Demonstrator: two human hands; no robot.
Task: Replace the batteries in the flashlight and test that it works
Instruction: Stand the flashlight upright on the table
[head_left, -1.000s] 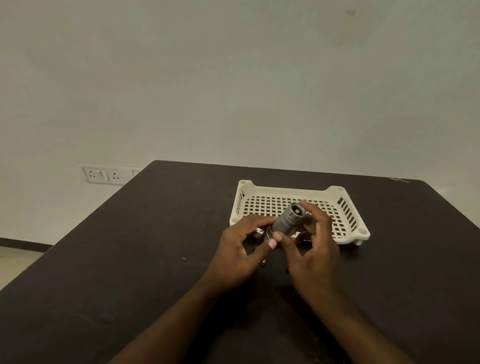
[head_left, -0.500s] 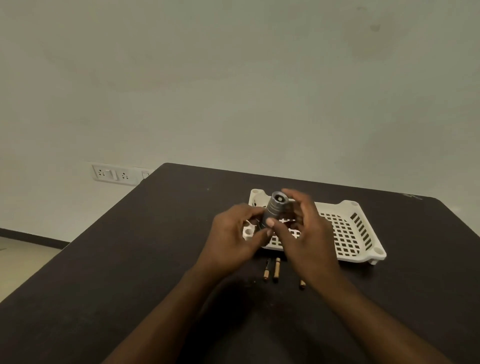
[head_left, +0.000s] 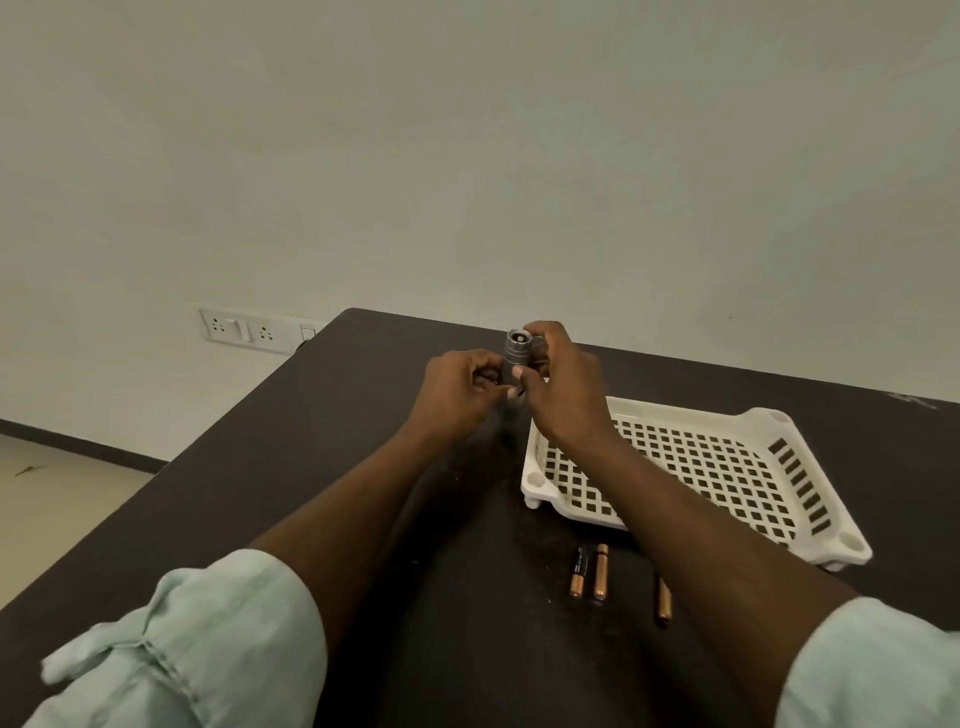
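A small grey flashlight (head_left: 516, 353) is held upright above the dark table (head_left: 270, 467), its round end facing me. My right hand (head_left: 558, 387) grips its upper part with thumb and fingers. My left hand (head_left: 460, 392) is closed around its lower end, which is hidden by the fingers. Three copper-and-black batteries lie on the table close to me: two side by side (head_left: 588, 571) and a third (head_left: 663, 603) partly hidden by my right forearm.
A white perforated plastic tray (head_left: 727, 467) sits to the right of my hands, with nothing in it. A wall socket panel (head_left: 244, 330) is on the wall beyond the table's left edge. The floor lies at lower left.
The view has shifted, so the hands and flashlight now appear left of the tray instead of over it. The flashlight stands more upright. The batteries have come into full view.
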